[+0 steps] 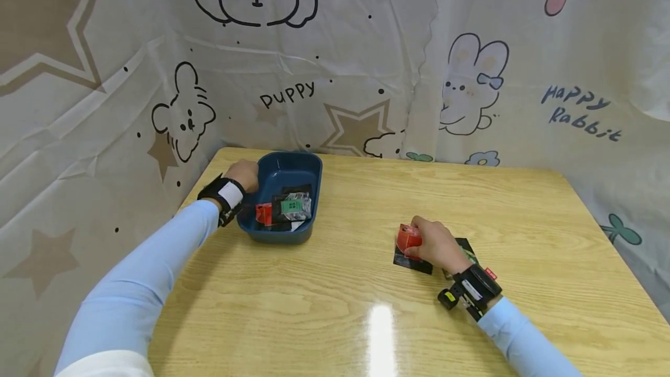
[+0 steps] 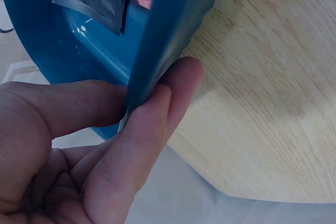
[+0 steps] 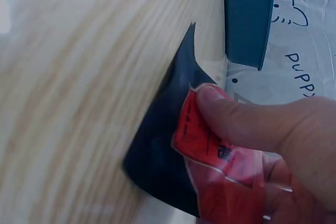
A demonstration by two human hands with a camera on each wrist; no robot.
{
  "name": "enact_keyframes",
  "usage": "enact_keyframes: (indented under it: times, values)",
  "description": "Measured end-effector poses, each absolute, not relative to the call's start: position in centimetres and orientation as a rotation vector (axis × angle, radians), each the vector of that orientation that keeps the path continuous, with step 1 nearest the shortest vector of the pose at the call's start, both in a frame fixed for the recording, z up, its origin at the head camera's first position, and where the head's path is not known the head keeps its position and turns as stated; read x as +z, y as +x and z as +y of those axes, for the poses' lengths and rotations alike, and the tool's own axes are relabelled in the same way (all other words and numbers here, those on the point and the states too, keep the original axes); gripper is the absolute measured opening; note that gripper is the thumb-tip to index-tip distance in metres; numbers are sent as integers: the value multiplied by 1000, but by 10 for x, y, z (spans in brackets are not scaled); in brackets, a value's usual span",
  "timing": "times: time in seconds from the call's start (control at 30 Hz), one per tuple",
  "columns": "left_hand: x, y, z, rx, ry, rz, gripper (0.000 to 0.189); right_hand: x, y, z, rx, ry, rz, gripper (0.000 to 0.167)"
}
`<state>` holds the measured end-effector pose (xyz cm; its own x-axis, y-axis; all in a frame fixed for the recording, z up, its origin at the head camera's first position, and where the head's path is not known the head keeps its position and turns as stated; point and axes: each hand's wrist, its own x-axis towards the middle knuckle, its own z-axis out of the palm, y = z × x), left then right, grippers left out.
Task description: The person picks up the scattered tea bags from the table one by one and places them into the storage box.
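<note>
My left hand pinches the left rim of a blue plastic basin, thumb inside and fingers outside in the left wrist view. Inside it lie a small red packet and a black packet with a green label, partly over other dark packets. On the right, my right hand grips a red, partly see-through packet between thumb and fingers. Against its far side is a dark packet, close to the tabletop; I cannot tell whether the hand holds it too.
Behind the right hand, partly hidden by the wrist, lies another dark packet with green print. The wooden table meets a printed cloth backdrop at the back and left side.
</note>
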<state>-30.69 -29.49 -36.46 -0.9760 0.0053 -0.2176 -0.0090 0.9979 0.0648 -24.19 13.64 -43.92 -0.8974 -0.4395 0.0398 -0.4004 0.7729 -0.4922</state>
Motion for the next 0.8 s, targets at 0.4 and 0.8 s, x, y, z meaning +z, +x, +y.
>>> enact_keyframes:
  times: [0.4, 0.8]
  values:
    - [-364, -307, -295, 107, -19, 2906, 10, -437, -248, 144, -1130, -576, 2714, 9]
    - [-363, -308, -295, 58, -6, 2913, 6, -436, -250, 146, -1342, -402, 2617, 23]
